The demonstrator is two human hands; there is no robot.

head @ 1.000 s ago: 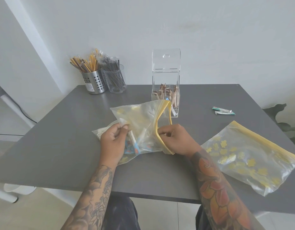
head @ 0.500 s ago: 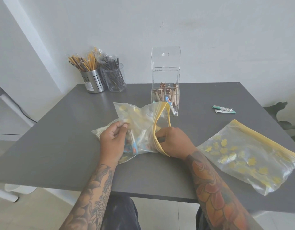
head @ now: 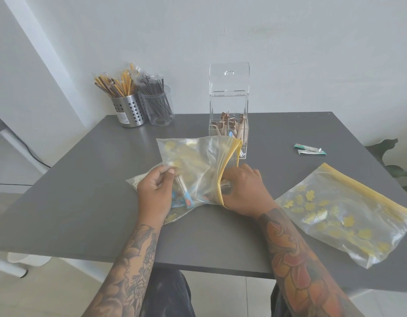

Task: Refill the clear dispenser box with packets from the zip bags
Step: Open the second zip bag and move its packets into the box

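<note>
Zip bag [head: 193, 165], clear with a yellow zip strip and yellow leaf prints, lies crumpled on the near middle of the grey table [head: 83, 197], between the person's two hands; blue-and-white packets [head: 184, 197] show through its lower part, their print too small to read. Left hand [head: 153, 193] pinches the bag's left wall between thumb and curled fingers, holding the plastic up. Right hand [head: 242, 191] rests at the bag's mouth, fingertips tucked past the yellow strip into the opening; whether they hold a packet cannot be told. Second zip bag [head: 349, 216], same pattern, lies flat at the right edge of the table, well apart from both hands. Two loose green-and-white packets [head: 310, 149] lie beyond it, lettering illegible. Clear dispenser box [head: 228, 124] stands just behind the first bag, lid [head: 229, 77] raised upright, brown-tipped packets standing inside. At the far left, a perforated steel holder [head: 129, 112] with a white label, unreadable, holds wrapped yellow and brown sticks; touching it, a clear cup [head: 160, 108] holds dark wrapped sticks.
</note>
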